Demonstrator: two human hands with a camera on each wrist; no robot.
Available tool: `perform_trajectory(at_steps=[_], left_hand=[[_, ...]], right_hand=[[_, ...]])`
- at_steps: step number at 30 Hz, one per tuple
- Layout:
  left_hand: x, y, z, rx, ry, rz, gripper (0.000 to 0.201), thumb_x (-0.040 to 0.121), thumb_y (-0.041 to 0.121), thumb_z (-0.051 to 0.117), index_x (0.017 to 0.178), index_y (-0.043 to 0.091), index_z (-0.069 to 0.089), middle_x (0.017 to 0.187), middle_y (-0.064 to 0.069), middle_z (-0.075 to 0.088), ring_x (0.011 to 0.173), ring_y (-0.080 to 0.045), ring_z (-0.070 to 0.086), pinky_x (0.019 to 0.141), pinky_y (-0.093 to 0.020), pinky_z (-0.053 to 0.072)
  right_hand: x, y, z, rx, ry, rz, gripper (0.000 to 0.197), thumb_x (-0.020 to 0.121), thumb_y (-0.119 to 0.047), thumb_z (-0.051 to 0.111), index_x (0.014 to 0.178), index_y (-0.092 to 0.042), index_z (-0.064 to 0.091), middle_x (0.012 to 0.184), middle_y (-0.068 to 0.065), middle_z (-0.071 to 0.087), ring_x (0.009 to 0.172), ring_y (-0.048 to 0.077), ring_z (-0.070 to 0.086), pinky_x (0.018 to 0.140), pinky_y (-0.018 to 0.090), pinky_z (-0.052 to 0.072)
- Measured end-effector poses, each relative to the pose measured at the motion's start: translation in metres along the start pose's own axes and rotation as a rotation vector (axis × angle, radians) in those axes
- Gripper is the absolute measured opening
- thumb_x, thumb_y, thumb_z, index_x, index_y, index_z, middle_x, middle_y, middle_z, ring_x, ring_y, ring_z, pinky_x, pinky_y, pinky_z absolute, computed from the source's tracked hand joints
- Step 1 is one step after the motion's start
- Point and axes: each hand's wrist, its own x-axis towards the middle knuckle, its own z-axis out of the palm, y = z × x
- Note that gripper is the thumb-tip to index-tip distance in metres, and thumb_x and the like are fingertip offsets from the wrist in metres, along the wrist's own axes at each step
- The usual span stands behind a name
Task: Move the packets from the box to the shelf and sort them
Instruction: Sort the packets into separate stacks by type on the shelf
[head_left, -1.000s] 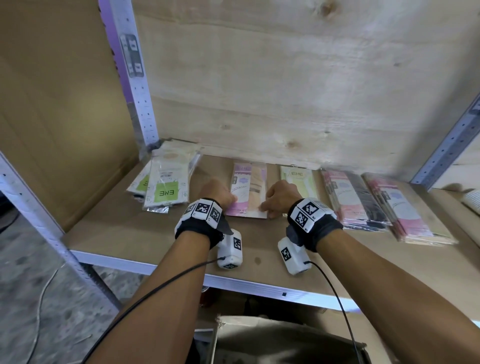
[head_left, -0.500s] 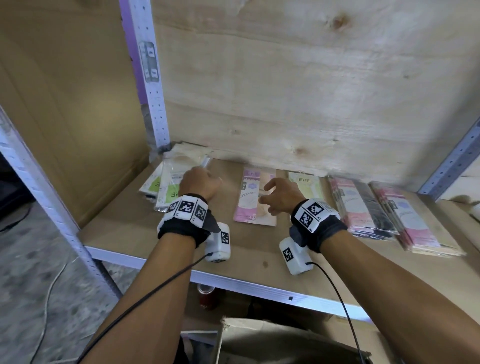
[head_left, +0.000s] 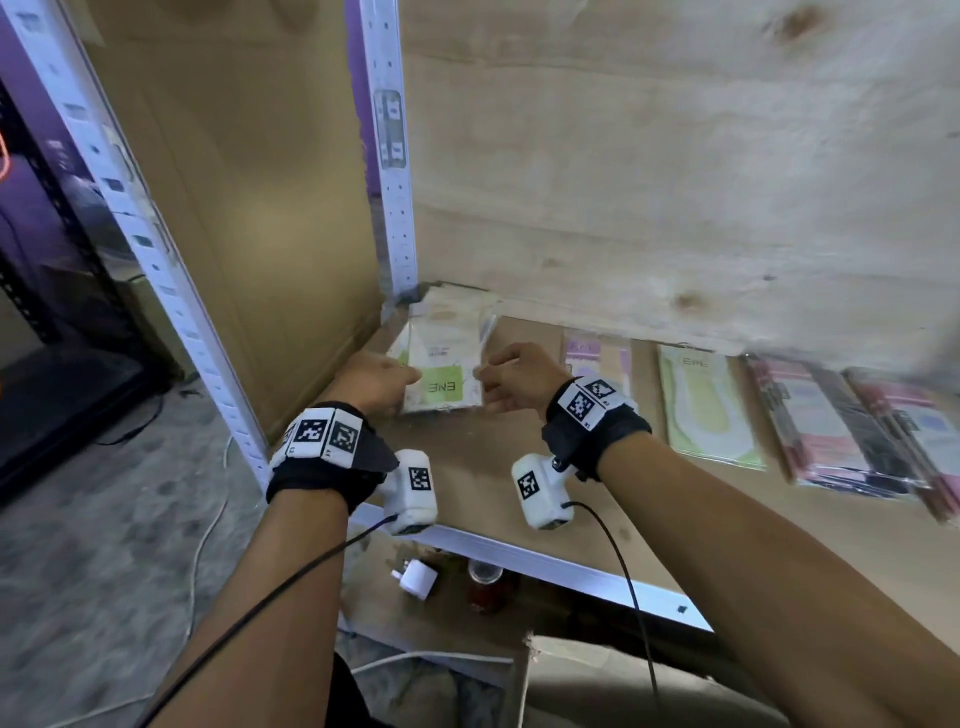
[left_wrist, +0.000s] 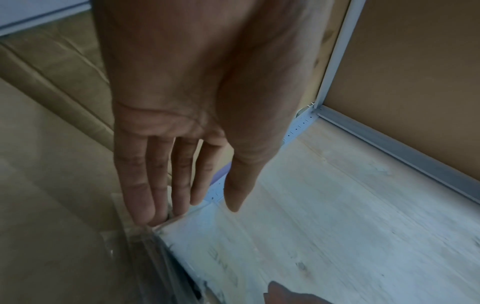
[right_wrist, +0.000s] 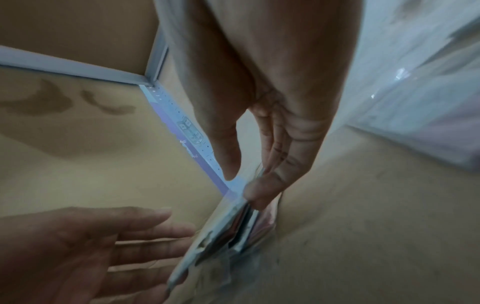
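A stack of green-and-white packets (head_left: 441, 364) lies in the back left corner of the wooden shelf (head_left: 467, 467). My left hand (head_left: 395, 382) touches the stack's left side with straight fingers (left_wrist: 141, 205). My right hand (head_left: 488, 384) presses straight fingers (right_wrist: 259, 191) against the stack's right edge (right_wrist: 233, 224), thumb alongside. Neither hand holds a packet. To the right lie a pink packet (head_left: 597, 358), a pale green packet (head_left: 706, 410) and two pink-and-black stacks (head_left: 831, 431). The cardboard box (head_left: 597, 680) sits below the shelf; its contents are hidden.
A perforated metal upright (head_left: 395, 182) stands right behind the corner stack, with a brown side panel (head_left: 270, 208) to its left. The shelf's metal front rail (head_left: 545, 561) runs below my wrists. A white plug (head_left: 415, 577) and a cup (head_left: 485, 571) lie underneath.
Both hands left the pink packet and moved left to the green-and-white stack in the corner. The left hand arrived first, then the right. The view has swung left.
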Motion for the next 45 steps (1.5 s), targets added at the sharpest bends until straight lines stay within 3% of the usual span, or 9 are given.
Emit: perform_trajectory(at_steps=[5,12,14,17,21,24,29,34,45], left_hand=[[-0.014,0.003,0.003,-0.141,-0.054,-0.037,0.007,0.099,0.012,0.058,0.099,0.006,0.062,0.096,-0.02,0.067,0.064,-0.022,0.061,0.059,-0.028,0.055],[-0.024,0.01,0.004,0.176,0.056,0.285,0.069,0.086,0.001,0.069,0.147,0.021,0.045,0.127,-0.009,0.057,0.106,-0.025,0.059,0.091,-0.032,0.048],[-0.027,0.019,0.006,0.386,0.143,0.383,0.069,0.08,0.017,0.078,0.143,0.031,0.051,0.139,-0.006,0.053,0.128,-0.027,0.047,0.111,-0.036,0.032],[-0.035,0.033,0.017,0.478,0.218,0.535,0.034,0.081,0.039,0.077,0.114,0.036,0.071,0.127,0.001,0.061,0.127,-0.023,0.044,0.098,-0.032,0.02],[-0.053,0.049,0.034,0.228,0.22,0.734,0.024,0.087,0.033,0.071,0.076,0.013,0.064,0.081,-0.006,0.059,0.088,-0.027,0.054,0.083,-0.038,0.042],[-0.064,0.059,0.049,-0.002,0.106,0.773,0.019,0.089,0.03,0.07,0.081,0.013,0.07,0.078,-0.009,0.068,0.075,-0.031,0.063,0.066,-0.044,0.058],[-0.071,0.073,0.085,-0.219,-0.131,0.673,0.047,0.08,0.042,0.075,0.103,0.001,0.073,0.103,-0.023,0.074,0.097,-0.043,0.069,0.092,-0.056,0.055],[-0.068,0.082,0.125,-0.418,-0.176,0.485,0.013,0.086,0.026,0.078,0.091,0.014,0.078,0.097,-0.009,0.078,0.094,-0.031,0.074,0.088,-0.052,0.059],[-0.053,0.104,0.168,-0.678,-0.184,0.203,0.039,0.09,0.023,0.073,0.121,0.001,0.064,0.111,-0.014,0.074,0.093,-0.023,0.073,0.068,-0.027,0.06]], right_hand=[[-0.002,0.007,0.002,0.041,-0.049,0.073,0.009,0.092,-0.002,0.065,0.101,-0.004,0.062,0.1,0.02,0.065,0.06,0.018,0.054,0.055,0.024,0.045],[-0.026,0.002,-0.037,0.27,0.01,-0.028,0.035,0.092,-0.005,0.063,0.126,-0.014,0.057,0.097,0.011,0.07,0.059,0.017,0.059,0.057,0.026,0.04],[-0.035,-0.005,-0.049,0.324,-0.012,-0.065,0.035,0.094,-0.007,0.06,0.128,-0.011,0.062,0.092,0.009,0.07,0.058,0.016,0.061,0.056,0.026,0.04],[-0.05,-0.016,-0.068,0.403,-0.081,-0.073,0.023,0.097,-0.017,0.057,0.115,-0.008,0.067,0.081,0.008,0.07,0.061,0.015,0.065,0.059,0.026,0.039],[-0.068,-0.02,-0.097,0.541,-0.122,-0.089,0.037,0.095,-0.047,0.058,0.085,-0.013,0.068,0.08,0.01,0.073,0.064,0.02,0.067,0.059,0.027,0.041],[-0.078,-0.016,-0.12,0.662,-0.123,-0.14,0.05,0.091,-0.063,0.054,0.079,-0.016,0.062,0.075,0.01,0.069,0.06,0.022,0.062,0.054,0.027,0.042],[-0.093,0.01,-0.14,0.35,-0.014,-0.17,0.037,0.078,-0.056,0.075,0.091,-0.022,0.07,0.064,-0.004,0.036,0.058,0.014,0.027,0.053,0.025,0.027],[-0.106,0.047,-0.15,0.17,-0.112,-0.131,0.03,0.089,-0.027,0.072,0.116,-0.014,0.07,0.112,0.003,0.075,0.1,0.019,0.072,0.085,0.031,0.056],[-0.135,0.093,-0.2,0.308,-0.128,-0.064,0.031,0.094,-0.018,0.063,0.121,-0.003,0.064,0.101,0.009,0.073,0.071,0.014,0.064,0.045,0.019,0.042]])
